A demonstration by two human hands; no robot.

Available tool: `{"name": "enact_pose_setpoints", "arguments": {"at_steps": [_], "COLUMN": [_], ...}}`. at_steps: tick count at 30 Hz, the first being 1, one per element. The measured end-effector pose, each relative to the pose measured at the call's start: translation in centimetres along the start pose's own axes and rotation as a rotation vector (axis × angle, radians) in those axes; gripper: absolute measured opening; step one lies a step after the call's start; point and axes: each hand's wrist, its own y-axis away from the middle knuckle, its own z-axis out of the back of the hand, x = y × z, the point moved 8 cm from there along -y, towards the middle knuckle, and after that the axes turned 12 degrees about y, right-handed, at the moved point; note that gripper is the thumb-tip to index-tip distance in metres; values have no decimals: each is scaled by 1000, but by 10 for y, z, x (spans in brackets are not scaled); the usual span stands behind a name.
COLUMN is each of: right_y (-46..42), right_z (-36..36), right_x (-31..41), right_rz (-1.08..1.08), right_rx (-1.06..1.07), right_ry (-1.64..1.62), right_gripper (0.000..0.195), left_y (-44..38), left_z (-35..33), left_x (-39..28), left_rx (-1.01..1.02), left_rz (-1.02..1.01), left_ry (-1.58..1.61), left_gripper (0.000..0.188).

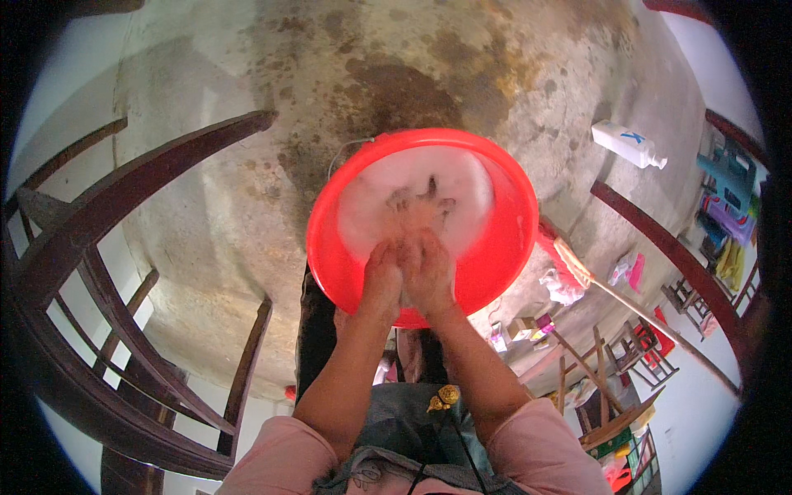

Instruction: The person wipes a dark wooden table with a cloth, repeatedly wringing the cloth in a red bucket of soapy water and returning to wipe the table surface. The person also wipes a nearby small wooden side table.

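Observation:
A round red plastic basin (513,253) is in front of me, with cloudy, foamy water (371,192) inside. My left hand (382,275) and my right hand (430,269) are side by side over its near part, touching or nearly touching. Their fingers point down towards the water, and the fingertips are blurred by foam and glare. Whether anything is between the hands cannot be seen. Dark patches (432,184) break the foam just beyond my fingers. Both forearms cross the basin's near rim.
Wooden bench-like furniture (154,167) curves along the left. To the right, a white bottle (625,143) lies on the stained concrete floor (204,235). A long-handled mop or broom (649,318), plastic bags (562,286), small boxes (523,328) and wooden chairs (640,352) stand or lie at the lower right.

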Motion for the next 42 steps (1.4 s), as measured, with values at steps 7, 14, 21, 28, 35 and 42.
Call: {"name": "enact_pose_setpoints", "arguments": {"at_steps": [7,14,21,28,35,42], "right_y": [-50,-17,12,-36,-61,19], "right_z": [9,92,76,3,-91,18], "right_x": [-73,-17,-30,-65,-205,-8], "right_rz": [-32,207,295,-58,-131,-72], "right_rx": [107,127,71,182,303,258], "right_ry": [-87,179,499,564,544,-71], "right_gripper": [17,14,36,48,40,37], "left_y": [9,27,8,6,6,1], "left_z": [0,14,27,47,25,23], "left_x": [-40,-79,-46,-19,-14,-5], "left_rx": [-38,-217,-163,-342,-260,-197], "left_rz": [-339,-515,-388,-247,-147,-63], "left_ry": [-352,-25,188,96,31,185], "left_gripper": [32,15,35,53,48,42]}}
